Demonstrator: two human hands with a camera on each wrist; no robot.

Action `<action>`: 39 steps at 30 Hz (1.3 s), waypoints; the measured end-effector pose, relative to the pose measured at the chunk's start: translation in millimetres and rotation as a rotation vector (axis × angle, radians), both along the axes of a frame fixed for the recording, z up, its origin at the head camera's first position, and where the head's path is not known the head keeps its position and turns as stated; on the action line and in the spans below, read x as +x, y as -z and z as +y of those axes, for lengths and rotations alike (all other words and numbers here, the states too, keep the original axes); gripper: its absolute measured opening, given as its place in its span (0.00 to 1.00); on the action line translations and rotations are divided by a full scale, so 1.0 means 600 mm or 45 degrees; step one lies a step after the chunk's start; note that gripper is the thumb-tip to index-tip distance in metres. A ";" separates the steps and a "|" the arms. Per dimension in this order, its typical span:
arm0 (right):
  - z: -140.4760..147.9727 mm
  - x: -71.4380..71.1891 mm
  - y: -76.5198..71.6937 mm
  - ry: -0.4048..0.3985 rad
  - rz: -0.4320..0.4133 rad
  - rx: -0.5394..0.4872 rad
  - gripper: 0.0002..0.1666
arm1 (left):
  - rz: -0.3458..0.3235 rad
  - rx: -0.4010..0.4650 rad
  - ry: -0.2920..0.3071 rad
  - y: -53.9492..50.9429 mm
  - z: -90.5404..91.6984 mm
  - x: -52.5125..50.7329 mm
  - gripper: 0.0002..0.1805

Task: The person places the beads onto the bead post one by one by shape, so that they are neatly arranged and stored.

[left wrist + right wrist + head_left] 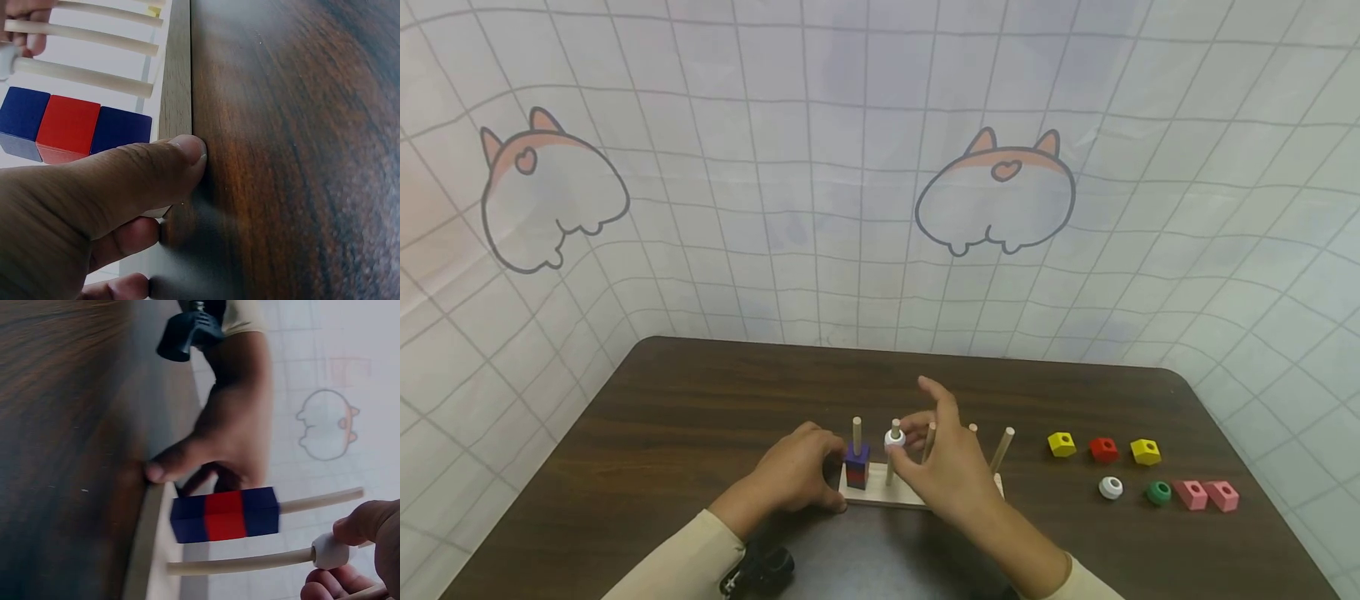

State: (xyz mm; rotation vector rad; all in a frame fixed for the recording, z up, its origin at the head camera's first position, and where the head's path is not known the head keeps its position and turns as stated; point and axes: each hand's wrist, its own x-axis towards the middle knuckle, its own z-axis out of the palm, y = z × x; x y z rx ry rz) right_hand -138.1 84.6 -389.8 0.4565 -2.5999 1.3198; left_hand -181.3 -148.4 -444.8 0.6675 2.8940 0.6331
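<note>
My left hand (797,468) holds the left end of a wooden peg stand (887,496), its thumb (165,164) lying on the base's front edge. On the leftmost peg sits a stack of square blocks: a red block (67,128) between two dark blue ones. Around the upper part of the second peg (240,565) is a white bead (330,551), which my right hand (958,475) pinches between thumb and fingers. Its index finger points up, away from the bead. The pegs farther right, such as the last peg (1002,450), carry nothing visible; my right hand partly covers them.
Loose on the dark wooden table (715,392), to the right, lie two yellow blocks (1062,444), a red block (1103,450), another white bead (1110,487), a green bead (1158,492) and two pink blocks (1191,494). A grid-patterned cloth (850,283) hangs behind the table.
</note>
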 end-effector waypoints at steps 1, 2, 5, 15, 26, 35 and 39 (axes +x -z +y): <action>0.000 0.000 0.004 0.009 -0.019 -0.005 0.54 | -0.002 0.001 0.000 -0.001 0.000 -0.001 0.30; -0.001 -0.001 0.008 0.014 -0.034 -0.009 0.56 | -0.005 0.000 -0.002 -0.002 0.000 -0.001 0.30; -0.002 -0.002 0.024 0.021 -0.066 -0.016 0.59 | -0.009 0.004 -0.002 -0.005 0.001 -0.001 0.31; -0.008 -0.004 0.074 0.025 -0.106 -0.047 0.61 | -0.017 0.002 0.002 -0.012 0.001 -0.003 0.30; -0.007 -0.007 0.099 0.006 -0.089 0.032 0.55 | -0.015 0.008 0.013 -0.014 -0.002 -0.005 0.30; 0.002 -0.002 0.096 -0.054 -0.068 0.105 0.55 | -0.032 0.011 0.017 -0.016 -0.003 -0.004 0.30; 0.013 0.006 0.092 -0.103 -0.095 0.154 0.57 | -0.034 0.010 0.019 -0.018 -0.003 -0.004 0.29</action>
